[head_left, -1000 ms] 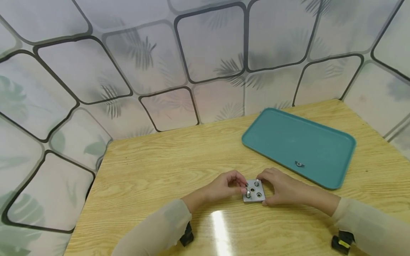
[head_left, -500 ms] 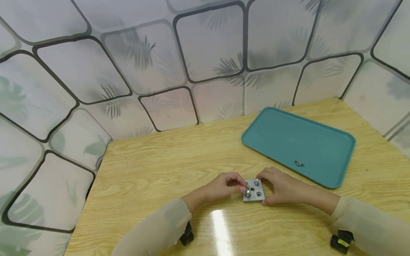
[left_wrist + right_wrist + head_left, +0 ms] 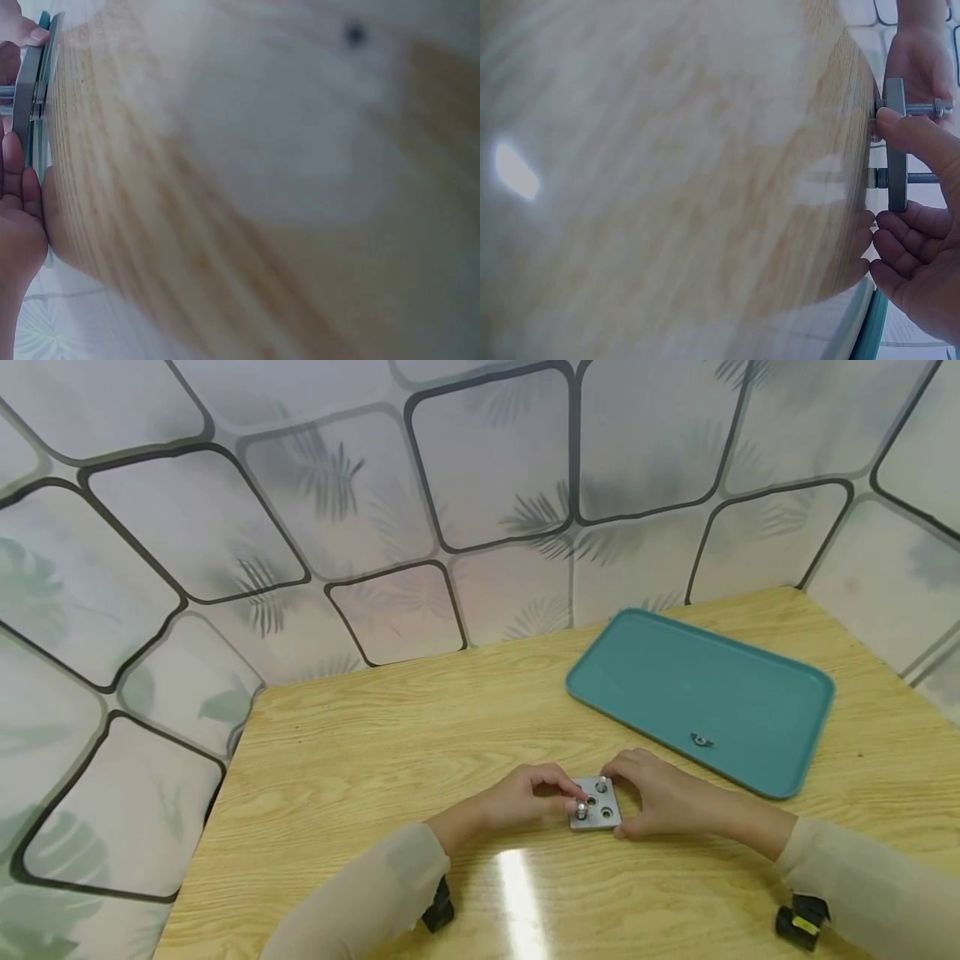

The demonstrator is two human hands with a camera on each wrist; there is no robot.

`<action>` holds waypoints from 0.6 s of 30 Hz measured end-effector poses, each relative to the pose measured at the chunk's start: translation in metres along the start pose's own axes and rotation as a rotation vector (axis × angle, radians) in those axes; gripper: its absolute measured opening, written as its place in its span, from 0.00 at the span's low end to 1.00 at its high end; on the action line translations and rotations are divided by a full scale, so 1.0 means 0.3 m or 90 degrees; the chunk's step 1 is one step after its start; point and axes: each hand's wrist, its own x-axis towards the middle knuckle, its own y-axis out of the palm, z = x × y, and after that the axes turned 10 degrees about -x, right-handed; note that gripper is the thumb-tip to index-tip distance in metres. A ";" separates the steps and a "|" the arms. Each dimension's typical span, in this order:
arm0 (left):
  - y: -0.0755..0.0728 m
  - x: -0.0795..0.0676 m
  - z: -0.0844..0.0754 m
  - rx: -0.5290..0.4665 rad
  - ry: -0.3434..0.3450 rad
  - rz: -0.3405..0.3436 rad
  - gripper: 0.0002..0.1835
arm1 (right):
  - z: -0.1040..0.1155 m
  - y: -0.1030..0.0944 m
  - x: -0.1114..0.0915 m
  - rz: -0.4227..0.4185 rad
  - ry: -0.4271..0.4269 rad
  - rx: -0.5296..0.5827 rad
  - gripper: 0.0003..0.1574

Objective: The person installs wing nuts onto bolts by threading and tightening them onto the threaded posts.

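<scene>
A square metal plate with several holes lies on the wooden table, two bolts standing up through it. My left hand pinches a small nut, apparently a wing nut, at the top of the near-left bolt; fingertips partly hide it. With thumb and fingers on its right side, my right hand grips the plate; the right wrist view shows the thumb on one edge and a fingertip on another. The second bolt stands near the far-right corner, with bare threads above the plate.
A teal tray lies at the back right of the table, holding one loose wing nut near its front edge. Patterned fabric walls rise behind and beside the table. Each wrist wears a black camera.
My left fingers have shifted slightly around the near-left bolt's top, the index finger now reaching further over the plate. My right hand keeps its grip, and the plate stays in place.
</scene>
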 end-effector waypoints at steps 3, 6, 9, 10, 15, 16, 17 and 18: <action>0.005 0.003 0.000 -0.010 -0.018 -0.032 0.10 | 0.000 -0.003 0.003 -0.004 -0.008 -0.001 0.40; 0.012 0.006 0.002 -0.029 -0.024 -0.055 0.10 | 0.003 -0.007 0.003 -0.003 -0.006 0.002 0.39; 0.016 0.008 0.005 -0.031 -0.023 -0.065 0.09 | 0.005 -0.008 0.002 -0.001 -0.003 0.004 0.39; 0.016 0.007 0.006 -0.031 -0.023 -0.067 0.09 | 0.006 -0.008 0.002 0.000 -0.003 0.004 0.39; 0.012 0.002 0.007 -0.038 -0.015 -0.043 0.08 | 0.004 -0.004 0.001 -0.001 -0.005 0.003 0.40; 0.011 0.000 0.005 -0.038 -0.010 -0.034 0.09 | 0.004 -0.003 0.002 0.000 -0.005 0.003 0.40; 0.010 -0.002 0.004 -0.038 -0.005 -0.026 0.10 | 0.004 -0.003 0.002 0.001 -0.005 0.003 0.40; 0.010 -0.005 0.002 -0.037 -0.003 -0.018 0.12 | 0.004 -0.004 0.002 0.002 -0.005 0.003 0.40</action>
